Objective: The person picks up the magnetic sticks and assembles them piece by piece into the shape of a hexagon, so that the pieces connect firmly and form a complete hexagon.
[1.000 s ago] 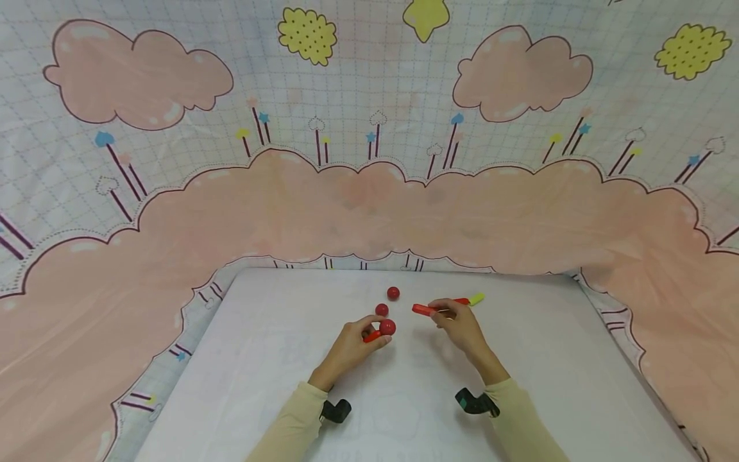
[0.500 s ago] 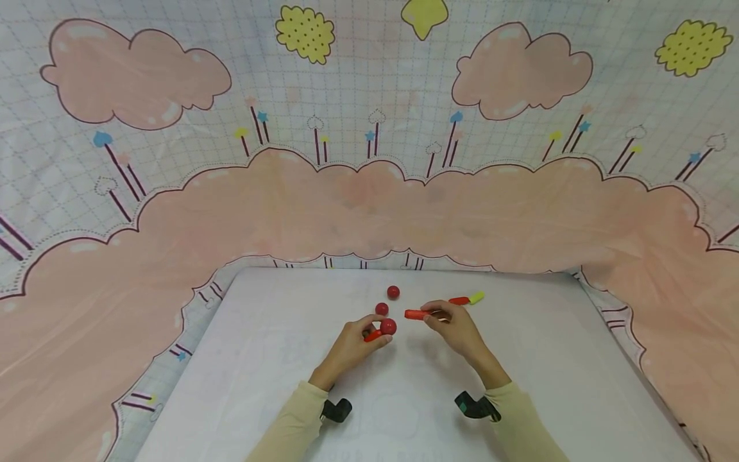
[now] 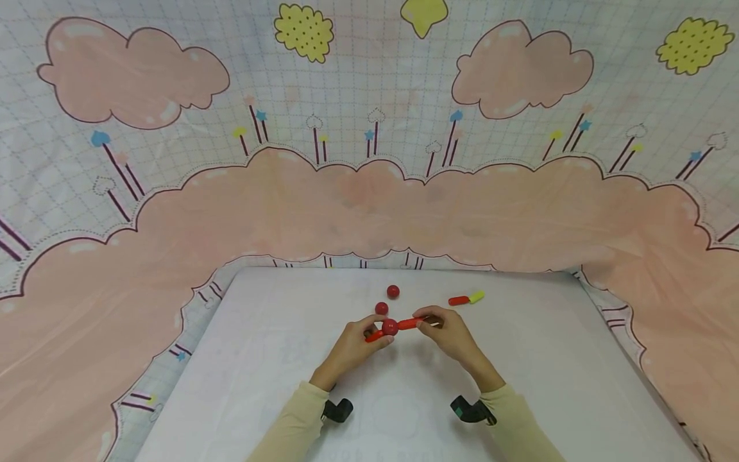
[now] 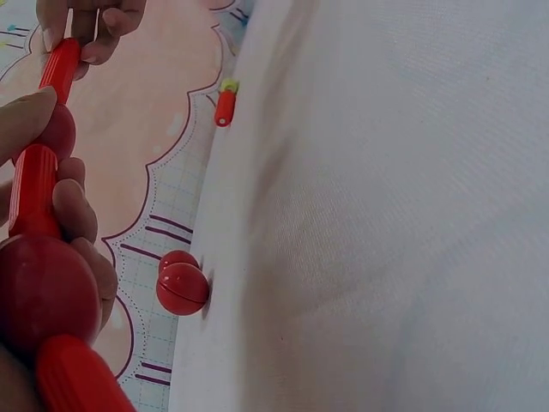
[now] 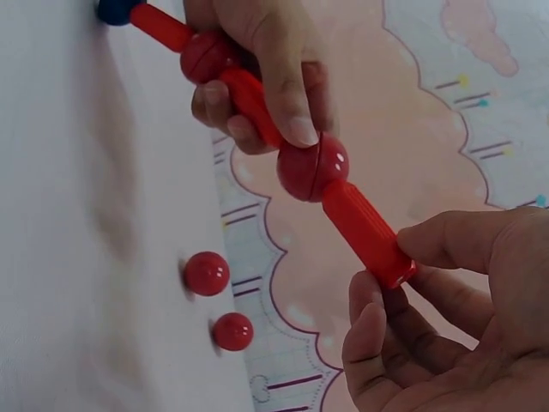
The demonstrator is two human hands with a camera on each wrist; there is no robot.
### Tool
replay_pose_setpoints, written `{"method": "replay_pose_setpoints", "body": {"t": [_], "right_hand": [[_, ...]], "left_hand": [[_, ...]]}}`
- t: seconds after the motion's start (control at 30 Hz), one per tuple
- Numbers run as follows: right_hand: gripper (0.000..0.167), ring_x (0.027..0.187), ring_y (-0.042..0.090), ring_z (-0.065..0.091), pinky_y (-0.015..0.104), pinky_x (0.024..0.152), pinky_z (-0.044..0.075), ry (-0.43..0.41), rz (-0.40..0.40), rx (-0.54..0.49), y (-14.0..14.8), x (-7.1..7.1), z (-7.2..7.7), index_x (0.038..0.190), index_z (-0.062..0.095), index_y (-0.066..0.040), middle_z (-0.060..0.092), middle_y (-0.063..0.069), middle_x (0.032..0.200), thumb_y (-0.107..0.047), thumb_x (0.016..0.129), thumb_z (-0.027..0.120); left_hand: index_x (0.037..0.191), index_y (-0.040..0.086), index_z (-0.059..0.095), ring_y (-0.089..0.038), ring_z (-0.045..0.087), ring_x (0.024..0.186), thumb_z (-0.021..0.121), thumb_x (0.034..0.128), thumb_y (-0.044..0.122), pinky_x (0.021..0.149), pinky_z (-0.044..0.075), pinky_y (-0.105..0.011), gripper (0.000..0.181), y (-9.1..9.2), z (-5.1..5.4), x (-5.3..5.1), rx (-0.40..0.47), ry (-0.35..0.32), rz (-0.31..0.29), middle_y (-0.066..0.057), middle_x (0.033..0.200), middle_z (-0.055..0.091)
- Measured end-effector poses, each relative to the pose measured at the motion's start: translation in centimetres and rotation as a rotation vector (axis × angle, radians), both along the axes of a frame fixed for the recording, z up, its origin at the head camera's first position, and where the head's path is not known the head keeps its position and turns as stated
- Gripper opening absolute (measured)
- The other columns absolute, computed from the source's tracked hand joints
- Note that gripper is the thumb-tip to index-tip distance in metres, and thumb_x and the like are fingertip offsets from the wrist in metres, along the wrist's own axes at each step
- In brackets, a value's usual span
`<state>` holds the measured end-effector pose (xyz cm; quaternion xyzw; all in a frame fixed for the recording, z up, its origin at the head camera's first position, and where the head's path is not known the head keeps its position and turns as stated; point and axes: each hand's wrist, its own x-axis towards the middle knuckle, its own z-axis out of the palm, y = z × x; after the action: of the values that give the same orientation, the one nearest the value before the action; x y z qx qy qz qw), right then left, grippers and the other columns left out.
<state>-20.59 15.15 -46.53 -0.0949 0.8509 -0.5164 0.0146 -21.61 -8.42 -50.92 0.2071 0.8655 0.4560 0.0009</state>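
Observation:
In the head view my left hand [image 3: 351, 341] grips a red ribbed rod [image 3: 374, 336] that is joined to a red ball [image 3: 390, 327]. Between the thumb and fingers of my right hand [image 3: 456, 335] is another red rod [image 3: 408, 324], its far end against that ball. The right wrist view reveals more of the chain behind the left hand: a second red ball [image 5: 208, 57], a further red rod [image 5: 161, 27] and a dark blue ball [image 5: 115, 9]. The left hand hides that part in the head view.
Two loose red balls [image 3: 393, 292] [image 3: 382, 308] lie on the white table [image 3: 277, 333] beyond the hands. To their right rests a red rod [image 3: 458, 300] end to end with a yellow-green one [image 3: 476, 296]. A patterned cloth [image 3: 369, 205] hangs behind.
My right hand has moved left and slightly down, bringing its red rod from apart to touching the ball. The left hand has stayed nearly still.

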Motion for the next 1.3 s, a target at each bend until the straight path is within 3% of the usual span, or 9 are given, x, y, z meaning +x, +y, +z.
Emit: {"method": "replay_pose_setpoints", "body": {"t": [0.27, 0.5, 0.67, 0.9, 1.13, 1.3], "right_hand": [[0.018, 0.09, 0.018, 0.063, 0.028, 0.076, 0.05, 0.0, -0.022, -0.017, -0.3, 0.1, -0.2, 0.109, 0.071, -0.009, 0.071, 0.009, 0.106, -0.011, 0.092, 0.068], [0.02, 0.088, 0.018, 0.062, 0.028, 0.075, 0.051, -0.01, -0.022, -0.017, -1.0, 0.1, -0.5, 0.111, 0.071, -0.007, 0.071, 0.006, 0.102, -0.012, 0.091, 0.069], [0.02, 0.087, 0.016, 0.062, 0.024, 0.075, 0.051, -0.024, -0.01, -0.031, -1.6, 0.0, -1.0, 0.11, 0.071, -0.008, 0.071, 0.005, 0.102, -0.013, 0.091, 0.07], [0.021, 0.083, 0.015, 0.062, 0.024, 0.074, 0.051, -0.032, 0.043, -0.049, -2.4, -0.3, -1.5, 0.11, 0.07, -0.004, 0.071, 0.007, 0.1, -0.013, 0.091, 0.07], [0.023, 0.09, 0.027, 0.064, 0.027, 0.073, 0.05, -0.039, 0.0, -0.055, -2.8, -1.5, -1.9, 0.112, 0.068, -0.01, 0.07, 0.006, 0.107, -0.025, 0.096, 0.064], [0.026, 0.094, 0.029, 0.064, 0.028, 0.072, 0.052, -0.025, -0.02, -0.073, -2.9, -2.9, -2.3, 0.116, 0.066, -0.005, 0.068, 0.01, 0.111, -0.023, 0.097, 0.062]], "left_hand": [[0.126, 0.015, 0.062, -0.009, 0.053, 0.065, 0.073, 0.0876, 0.037, 0.058, 0.045, -0.021, 0.046, -0.1, 0.2, 0.1, 0.0, 0.002, -0.011, 0.003, 0.073, 0.062], [0.121, 0.02, 0.062, -0.009, 0.056, 0.072, 0.072, 0.0884, 0.038, 0.06, 0.048, -0.022, 0.039, -0.1, 0.1, 0.0, -0.031, -0.034, -0.037, 0.005, 0.088, 0.067], [0.116, 0.025, 0.06, -0.009, 0.055, 0.069, 0.069, 0.0901, 0.041, 0.058, 0.047, -0.023, 0.032, 0.1, -0.4, 0.0, -0.046, -0.071, -0.059, 0.007, 0.081, 0.063], [0.11, 0.022, 0.064, -0.006, 0.053, 0.069, 0.065, 0.0944, 0.036, 0.061, 0.044, -0.021, 0.021, 0.4, -1.1, 0.1, -0.046, -0.018, -0.078, 0.007, 0.081, 0.059], [0.11, 0.021, 0.065, -0.005, 0.053, 0.063, 0.063, 0.0961, 0.034, 0.057, 0.044, -0.021, 0.019, 0.5, -1.3, 0.1, -0.024, -0.026, -0.073, 0.007, 0.076, 0.06], [0.109, 0.021, 0.065, -0.004, 0.052, 0.061, 0.064, 0.0956, 0.035, 0.056, 0.044, -0.02, 0.019, 0.4, -1.3, 0.0, -0.013, -0.015, -0.073, 0.008, 0.073, 0.058]]}}
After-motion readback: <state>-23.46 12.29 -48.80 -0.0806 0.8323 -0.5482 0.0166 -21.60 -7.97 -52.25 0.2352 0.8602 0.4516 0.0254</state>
